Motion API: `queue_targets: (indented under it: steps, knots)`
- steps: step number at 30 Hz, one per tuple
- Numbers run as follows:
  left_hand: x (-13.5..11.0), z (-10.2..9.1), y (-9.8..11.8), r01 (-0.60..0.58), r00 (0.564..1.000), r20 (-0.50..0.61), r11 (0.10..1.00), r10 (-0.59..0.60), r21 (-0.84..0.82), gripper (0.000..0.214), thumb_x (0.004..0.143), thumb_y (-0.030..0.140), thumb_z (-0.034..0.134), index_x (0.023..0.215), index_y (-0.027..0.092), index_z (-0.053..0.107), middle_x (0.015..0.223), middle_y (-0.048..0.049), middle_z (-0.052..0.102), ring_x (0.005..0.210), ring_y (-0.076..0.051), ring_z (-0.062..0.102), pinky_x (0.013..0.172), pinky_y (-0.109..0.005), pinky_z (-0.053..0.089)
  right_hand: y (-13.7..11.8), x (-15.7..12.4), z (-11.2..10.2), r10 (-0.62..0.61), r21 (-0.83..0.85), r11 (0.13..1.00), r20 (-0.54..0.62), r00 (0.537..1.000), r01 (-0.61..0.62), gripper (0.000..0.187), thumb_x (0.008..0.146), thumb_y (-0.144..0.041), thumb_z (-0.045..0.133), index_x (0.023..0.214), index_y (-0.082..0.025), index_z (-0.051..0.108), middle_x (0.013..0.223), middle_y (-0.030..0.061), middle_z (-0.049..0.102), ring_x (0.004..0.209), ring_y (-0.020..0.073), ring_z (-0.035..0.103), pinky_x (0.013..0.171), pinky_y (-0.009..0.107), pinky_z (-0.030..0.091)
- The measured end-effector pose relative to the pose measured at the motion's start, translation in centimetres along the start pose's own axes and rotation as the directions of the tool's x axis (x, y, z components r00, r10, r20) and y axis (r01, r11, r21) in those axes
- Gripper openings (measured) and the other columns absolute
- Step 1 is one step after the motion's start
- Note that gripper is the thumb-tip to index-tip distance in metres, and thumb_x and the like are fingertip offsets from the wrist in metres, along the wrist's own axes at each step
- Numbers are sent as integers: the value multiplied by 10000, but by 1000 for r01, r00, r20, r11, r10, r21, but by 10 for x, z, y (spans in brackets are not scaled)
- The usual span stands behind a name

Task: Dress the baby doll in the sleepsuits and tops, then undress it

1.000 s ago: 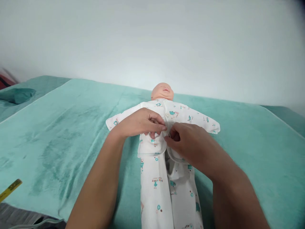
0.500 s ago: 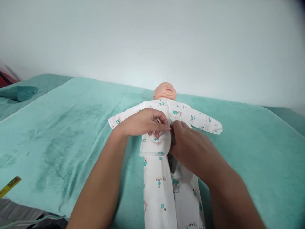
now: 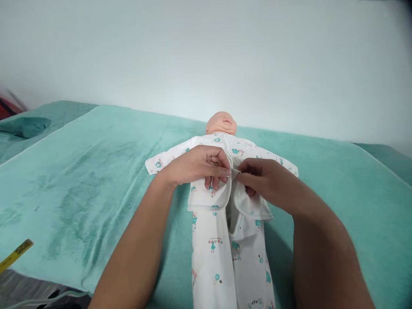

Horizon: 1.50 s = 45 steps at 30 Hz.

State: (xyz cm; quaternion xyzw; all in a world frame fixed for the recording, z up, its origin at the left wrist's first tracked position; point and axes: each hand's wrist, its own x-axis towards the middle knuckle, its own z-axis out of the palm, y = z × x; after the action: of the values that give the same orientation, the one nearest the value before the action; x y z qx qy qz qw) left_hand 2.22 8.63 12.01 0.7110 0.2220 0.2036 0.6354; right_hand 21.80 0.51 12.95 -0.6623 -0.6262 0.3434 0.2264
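A baby doll [image 3: 221, 123] lies on its back, dressed in a white printed baby jacket [image 3: 201, 198] and matching baby trousers [image 3: 212, 262]. Its sleeves stretch out to both sides. My left hand [image 3: 207, 166] pinches the left front edge of the jacket at mid-chest. Opposite it, my right hand [image 3: 257, 176] has the right front edge between thumb and fingers. The two edges stand slightly apart below my fingers, and the lower right flap hangs away from the middle. Whether a fastener lies under my fingertips is hidden.
A green plush cover [image 3: 96, 193] spreads under the doll, up to a pale wall [image 3: 206, 56] behind. At the lower left a yellow measuring tape [image 3: 16, 256] lies at the cover's edge. A red object [image 3: 9, 109] shows at the far left.
My right hand has come out from the jacket's opening, moving up and right, and now pinches the right front edge. The right flap shows more. My left hand has stayed almost still.
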Motion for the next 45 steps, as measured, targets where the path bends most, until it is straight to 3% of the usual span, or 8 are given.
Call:
queue_targets:
  steps: [4,8,14,20,45]
  knots:
    - [0,2,0,-10,1000,1,999,10,-40,75,838,164,666,825,125,604,696,-8,681,555,-100,654,488,-195,521,12,9,-5,-72,415,909,57,996,42,142,826,-296,591,724,-202,621,617,-10,588,600,132,548,579,267,439]
    - [1,5,2,-41,999,-24,995,40,-89,78,837,160,680,833,124,611,664,7,665,553,-98,650,498,-196,525,13,15,3,-84,526,849,49,995,46,102,799,-236,586,729,-192,645,592,-5,583,567,115,525,543,244,415]
    - [2,5,0,-59,998,-43,992,55,-108,69,842,164,674,859,123,621,655,12,656,549,-95,646,501,-186,519,14,17,6,-90,547,836,54,994,46,97,805,-224,571,748,-198,646,579,-6,583,536,107,506,512,232,400]
    - [4,1,-4,-71,997,-36,988,66,-137,63,847,161,656,872,129,608,659,9,661,538,-93,640,503,-189,521,16,19,7,-88,542,839,66,994,39,172,845,-352,640,766,-202,660,578,-4,607,537,107,539,510,219,421]
    - [5,2,-1,-34,999,6,999,34,-31,59,853,190,643,873,138,621,628,21,631,517,-79,599,474,-174,486,17,20,5,-118,506,861,105,987,49,267,857,-406,675,719,-187,610,625,9,681,535,91,590,488,188,424]
